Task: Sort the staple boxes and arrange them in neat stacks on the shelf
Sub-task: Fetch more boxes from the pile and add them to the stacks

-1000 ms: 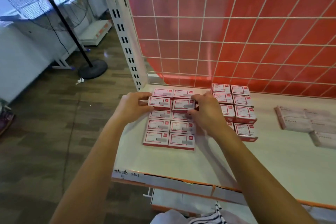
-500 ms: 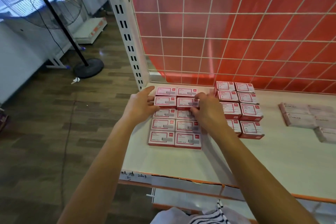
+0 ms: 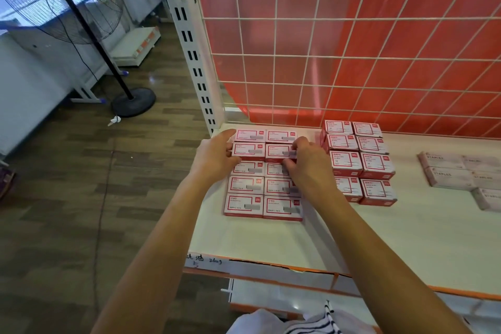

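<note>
Red-and-white staple boxes (image 3: 262,206) lie in a two-column block at the left of the cream shelf (image 3: 379,238). Two boxes sit raised on its second row from the back. My left hand (image 3: 217,157) holds the left raised box (image 3: 249,150) at its left side, index finger stretched toward the back row. My right hand (image 3: 306,163) grips the right raised box (image 3: 279,152) with curled fingers at its right end. A taller block of red-and-white boxes (image 3: 360,163) stands just right of my right hand.
Pale pink staple boxes (image 3: 458,173) lie flat at the shelf's right. A white wire grid (image 3: 352,57) over a red panel closes the back. The shelf upright (image 3: 189,43) stands at the back left corner. A floor fan (image 3: 89,35) stands on the wooden floor to the left.
The two raised boxes have been pushed back a little and squared with the rows beneath. Both hands stay on them, and the view has shifted slightly.
</note>
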`<state>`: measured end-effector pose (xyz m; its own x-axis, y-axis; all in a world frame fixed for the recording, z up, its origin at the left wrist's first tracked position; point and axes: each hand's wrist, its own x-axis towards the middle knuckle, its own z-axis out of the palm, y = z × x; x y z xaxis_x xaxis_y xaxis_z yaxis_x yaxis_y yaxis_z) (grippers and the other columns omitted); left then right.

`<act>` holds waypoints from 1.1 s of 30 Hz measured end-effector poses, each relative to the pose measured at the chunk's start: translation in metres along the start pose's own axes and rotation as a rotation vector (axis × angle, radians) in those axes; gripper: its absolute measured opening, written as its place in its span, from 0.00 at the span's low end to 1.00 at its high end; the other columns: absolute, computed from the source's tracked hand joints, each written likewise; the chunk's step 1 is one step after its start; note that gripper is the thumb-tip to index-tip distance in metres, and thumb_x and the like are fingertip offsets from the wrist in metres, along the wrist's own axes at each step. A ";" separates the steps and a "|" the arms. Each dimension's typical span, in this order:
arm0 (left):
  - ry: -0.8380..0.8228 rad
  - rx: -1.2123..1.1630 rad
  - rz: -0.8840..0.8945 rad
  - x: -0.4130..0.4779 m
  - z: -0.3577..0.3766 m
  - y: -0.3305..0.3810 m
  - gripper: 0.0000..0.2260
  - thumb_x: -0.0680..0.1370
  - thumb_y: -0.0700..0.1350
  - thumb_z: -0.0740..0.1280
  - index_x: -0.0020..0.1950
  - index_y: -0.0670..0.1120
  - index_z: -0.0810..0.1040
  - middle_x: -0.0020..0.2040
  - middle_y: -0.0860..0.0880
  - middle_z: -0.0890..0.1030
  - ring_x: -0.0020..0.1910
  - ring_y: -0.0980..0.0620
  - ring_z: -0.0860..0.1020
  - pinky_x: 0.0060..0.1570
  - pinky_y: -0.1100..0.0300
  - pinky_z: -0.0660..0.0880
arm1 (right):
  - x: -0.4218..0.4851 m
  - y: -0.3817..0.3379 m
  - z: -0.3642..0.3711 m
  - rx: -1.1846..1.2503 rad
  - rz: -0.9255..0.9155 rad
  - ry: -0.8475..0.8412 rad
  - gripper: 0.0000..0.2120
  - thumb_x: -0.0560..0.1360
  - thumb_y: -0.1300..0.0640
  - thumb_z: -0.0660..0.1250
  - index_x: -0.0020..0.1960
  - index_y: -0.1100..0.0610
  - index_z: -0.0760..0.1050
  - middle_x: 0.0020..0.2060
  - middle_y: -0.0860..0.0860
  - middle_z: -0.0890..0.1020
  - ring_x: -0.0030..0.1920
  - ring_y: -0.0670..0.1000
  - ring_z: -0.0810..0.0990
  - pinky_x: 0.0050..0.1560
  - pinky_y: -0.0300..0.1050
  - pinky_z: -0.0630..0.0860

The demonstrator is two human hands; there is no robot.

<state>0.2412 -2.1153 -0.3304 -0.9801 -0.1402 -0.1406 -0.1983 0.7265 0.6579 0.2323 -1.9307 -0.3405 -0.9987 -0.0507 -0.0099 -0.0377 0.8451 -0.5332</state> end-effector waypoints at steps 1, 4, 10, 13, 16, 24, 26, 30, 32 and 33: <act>0.003 0.002 -0.010 0.000 0.001 0.000 0.28 0.73 0.44 0.73 0.71 0.54 0.68 0.59 0.50 0.81 0.61 0.50 0.77 0.60 0.46 0.75 | 0.000 0.000 0.000 0.001 -0.005 0.004 0.17 0.76 0.54 0.67 0.61 0.57 0.69 0.53 0.53 0.78 0.51 0.52 0.77 0.53 0.44 0.74; 0.020 0.025 -0.018 0.000 0.002 0.002 0.27 0.74 0.44 0.72 0.70 0.54 0.68 0.60 0.49 0.80 0.60 0.49 0.78 0.59 0.46 0.76 | 0.000 0.001 0.001 0.003 -0.009 0.007 0.16 0.76 0.53 0.67 0.61 0.57 0.69 0.53 0.53 0.79 0.51 0.53 0.78 0.54 0.45 0.75; 0.025 0.057 -0.023 -0.001 0.001 0.005 0.27 0.73 0.44 0.73 0.70 0.54 0.67 0.60 0.48 0.80 0.58 0.47 0.78 0.59 0.45 0.76 | 0.002 0.002 0.002 -0.048 -0.029 0.037 0.21 0.75 0.52 0.68 0.64 0.58 0.67 0.59 0.55 0.74 0.59 0.54 0.72 0.61 0.47 0.70; -0.006 0.183 0.025 0.002 -0.003 0.014 0.28 0.73 0.43 0.72 0.70 0.54 0.66 0.64 0.49 0.75 0.63 0.46 0.74 0.60 0.46 0.72 | 0.009 -0.001 -0.004 -0.160 -0.092 0.019 0.31 0.73 0.51 0.70 0.70 0.56 0.62 0.68 0.54 0.67 0.69 0.57 0.62 0.71 0.53 0.60; -0.053 0.287 0.118 0.010 -0.007 0.021 0.27 0.71 0.41 0.72 0.66 0.55 0.67 0.66 0.51 0.72 0.66 0.47 0.71 0.61 0.47 0.71 | 0.019 -0.006 -0.013 -0.119 -0.152 -0.147 0.39 0.71 0.52 0.72 0.75 0.54 0.55 0.73 0.52 0.62 0.73 0.56 0.56 0.72 0.53 0.55; -0.237 0.449 0.101 0.029 -0.002 0.036 0.36 0.70 0.38 0.71 0.75 0.50 0.60 0.71 0.49 0.68 0.69 0.48 0.67 0.65 0.51 0.69 | 0.044 -0.007 -0.016 -0.061 -0.192 -0.352 0.35 0.68 0.53 0.73 0.71 0.54 0.62 0.67 0.52 0.68 0.68 0.54 0.63 0.67 0.53 0.64; -0.240 0.452 0.099 0.030 -0.002 0.037 0.34 0.71 0.38 0.71 0.74 0.48 0.62 0.69 0.49 0.70 0.67 0.48 0.69 0.63 0.53 0.70 | 0.046 -0.007 -0.018 -0.050 -0.202 -0.346 0.34 0.68 0.54 0.74 0.70 0.55 0.63 0.65 0.52 0.69 0.66 0.54 0.65 0.66 0.52 0.65; -0.233 0.479 0.113 0.030 -0.003 0.035 0.35 0.71 0.38 0.72 0.75 0.48 0.61 0.71 0.49 0.68 0.69 0.48 0.67 0.65 0.53 0.68 | 0.045 -0.006 -0.019 -0.033 -0.213 -0.339 0.35 0.69 0.54 0.74 0.71 0.55 0.62 0.67 0.52 0.67 0.67 0.53 0.64 0.66 0.51 0.63; -0.228 0.488 0.116 0.030 -0.003 0.035 0.35 0.71 0.38 0.71 0.75 0.48 0.61 0.72 0.49 0.67 0.70 0.48 0.66 0.65 0.53 0.67 | 0.045 -0.006 -0.019 -0.032 -0.215 -0.336 0.35 0.69 0.55 0.74 0.71 0.55 0.62 0.67 0.52 0.67 0.67 0.53 0.64 0.67 0.51 0.63; -0.223 0.486 0.117 0.030 -0.003 0.034 0.35 0.71 0.38 0.71 0.75 0.48 0.61 0.72 0.49 0.67 0.70 0.48 0.66 0.65 0.53 0.67 | 0.045 -0.006 -0.019 -0.027 -0.212 -0.334 0.35 0.69 0.55 0.74 0.72 0.55 0.62 0.67 0.52 0.67 0.67 0.53 0.64 0.67 0.51 0.63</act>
<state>0.2054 -2.0963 -0.3099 -0.9588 0.0677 -0.2758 -0.0090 0.9634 0.2679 0.1871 -1.9278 -0.3216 -0.9024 -0.3920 -0.1789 -0.2471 0.8108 -0.5306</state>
